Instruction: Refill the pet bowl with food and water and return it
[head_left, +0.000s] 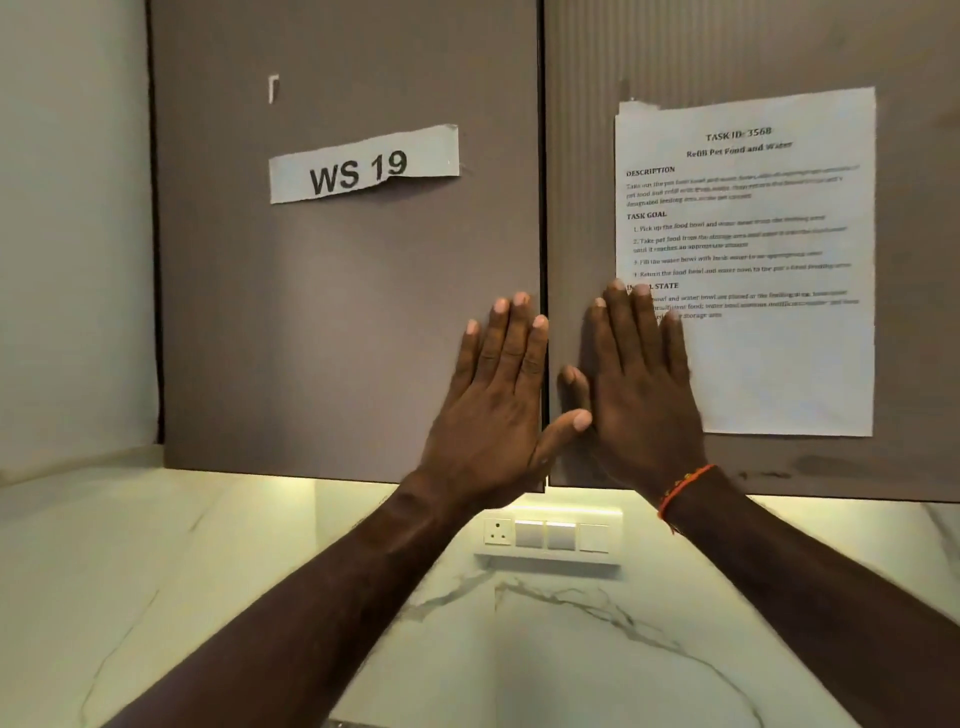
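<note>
Here both hands lie flat against a pair of closed grey cabinet doors, palms to the panels and fingers spread, each grip released and grasping nothing. The left hand (498, 395) rests on the left door (343, 312) beside its inner edge, near the lower corner, with the thumb reaching across the dark seam between the doors until its tip touches the other hand. The right hand (641, 395) presses the right door (582, 156) just past that seam, and its fingertips (618, 286) overlap the lower left part of a printed task sheet (779, 364) fixed to that door. An orange thread bracelet (683, 491) circles the right wrist. A torn paper label (363, 163) reading "WS 19" is stuck slightly tilted on the upper half of the left door, well apart from the hands. Below the doors' bottom edges, a white switch plate (548, 535) with a socket sits on a pale marble-veined wall (571, 649), lit from under the cabinet. The pet bowl appears nowhere in this view, so its place cannot be told
</note>
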